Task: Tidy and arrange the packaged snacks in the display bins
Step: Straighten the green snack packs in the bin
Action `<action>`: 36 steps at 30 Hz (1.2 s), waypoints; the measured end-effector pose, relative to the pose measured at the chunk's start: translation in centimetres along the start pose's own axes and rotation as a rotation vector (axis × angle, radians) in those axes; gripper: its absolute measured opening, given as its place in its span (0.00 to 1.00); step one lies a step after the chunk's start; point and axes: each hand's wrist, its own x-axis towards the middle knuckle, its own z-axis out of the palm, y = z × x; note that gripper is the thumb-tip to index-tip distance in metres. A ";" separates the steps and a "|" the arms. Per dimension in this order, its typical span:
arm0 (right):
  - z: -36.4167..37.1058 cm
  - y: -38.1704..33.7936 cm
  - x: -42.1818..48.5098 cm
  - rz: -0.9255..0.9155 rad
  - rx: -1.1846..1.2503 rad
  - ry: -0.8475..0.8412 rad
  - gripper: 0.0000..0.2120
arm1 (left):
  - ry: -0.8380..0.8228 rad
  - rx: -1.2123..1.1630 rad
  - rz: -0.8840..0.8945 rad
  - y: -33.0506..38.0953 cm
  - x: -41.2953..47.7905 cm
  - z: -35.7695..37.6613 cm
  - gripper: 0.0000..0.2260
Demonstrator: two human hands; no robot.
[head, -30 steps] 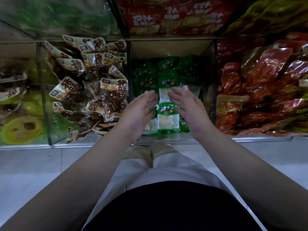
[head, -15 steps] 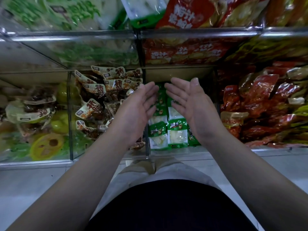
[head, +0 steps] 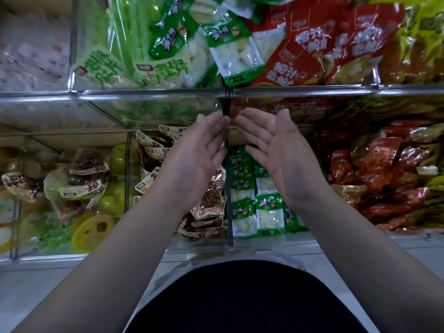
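Left hand (head: 192,162) and right hand (head: 278,155) empty, fingers straight, palms facing, just apart at the divider (head: 230,212); likely poised to square up green packets (head: 225,34) overhanging the far bin.

Pale grey tiled floor (head: 36,282) below, clear-walled two-tier shop shelving (head: 96,111), shiny metal front rail (head: 144,93), dark upright divider post (head: 230,224), dim even indoor light.

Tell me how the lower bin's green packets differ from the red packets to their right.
The green packets have clear windows showing white pieces; the red packets are mostly glossy red. The green packets stand in orderly rows; the red packets lie in a jumbled heap. Both are sealed plastic snack packs.
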 end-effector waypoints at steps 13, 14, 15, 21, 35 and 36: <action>3.1 -2.5 2.0 -0.102 -0.005 0.019 0.29 | -0.064 0.027 0.119 4.8 0.3 -1.8 0.23; 3.3 -2.7 2.2 -0.107 -0.003 0.021 0.29 | -0.063 0.037 0.129 5.2 0.3 -2.0 0.22; 3.6 -2.9 2.4 -0.110 -0.003 0.023 0.30 | -0.060 0.044 0.142 5.5 0.4 -2.1 0.22; 5.4 -3.2 3.8 -0.099 -0.045 0.039 0.32 | 0.048 0.023 0.256 7.6 0.3 -3.6 0.18; 7.9 -4.8 6.6 -0.113 -0.179 0.163 0.25 | 0.095 0.167 0.306 10.6 0.8 -5.6 0.10; 7.9 -5.0 6.8 -0.114 -0.192 0.179 0.25 | 0.074 0.171 0.300 10.9 1.0 -5.4 0.09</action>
